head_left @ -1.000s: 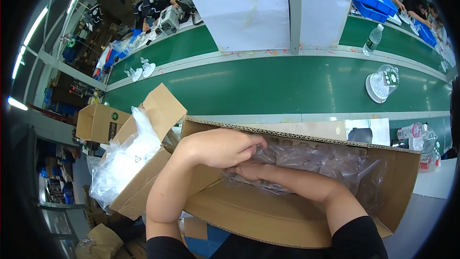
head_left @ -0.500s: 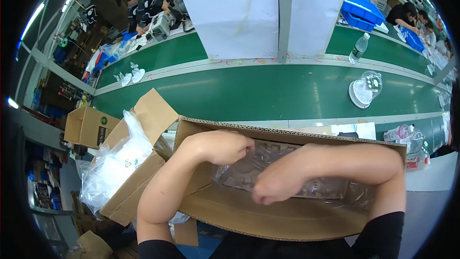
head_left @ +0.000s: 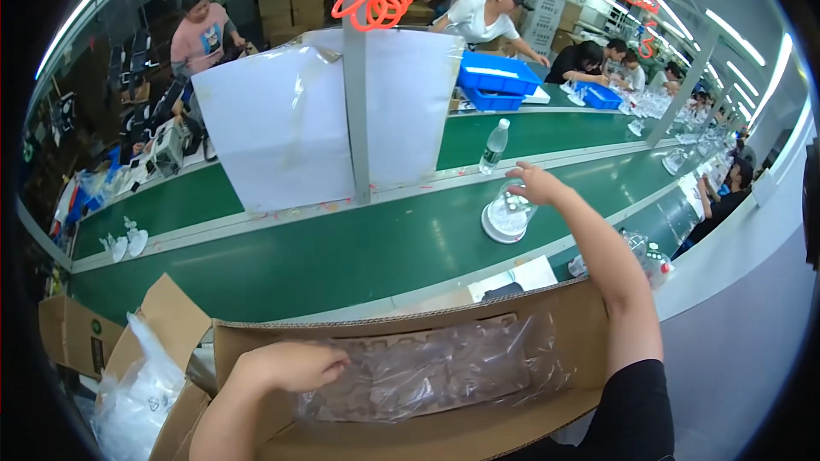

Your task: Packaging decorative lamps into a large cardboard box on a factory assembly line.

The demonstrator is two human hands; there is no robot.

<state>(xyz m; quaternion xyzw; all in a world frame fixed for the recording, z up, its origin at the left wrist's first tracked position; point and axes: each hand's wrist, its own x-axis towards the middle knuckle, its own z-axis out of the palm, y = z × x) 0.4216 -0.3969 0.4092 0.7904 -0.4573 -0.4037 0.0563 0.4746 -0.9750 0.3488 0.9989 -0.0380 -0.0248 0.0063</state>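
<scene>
A deep cardboard box (head_left: 359, 440) stands in front of me. Inside it lies a brown moulded tray (head_left: 504, 376) with a clear plastic bag (head_left: 410, 380) spread over it. My left hand (head_left: 299, 364) is in the box's left part, fingers curled together at the bag's edge; the fingertips are partly hidden. Over the green conveyor, my right hand (head_left: 536, 185) reaches to a clear dome with a round white base (head_left: 504, 224). Its fingers are apart and bent around the dome's upper end. Whether they touch it cannot be made out.
A water bottle (head_left: 494, 147) stands behind the dome on the green conveyor (head_left: 342, 252). Blue bins (head_left: 500, 77) sit beyond. An open carton with white plastic bags (head_left: 141, 397) is at left. Clear bottles (head_left: 653, 265) stand right of the box. Other people work across the line.
My right hand has left the box and gone out to the dome on the conveyor. The left hand stays in the box by the bag. The view has swung up and right.
</scene>
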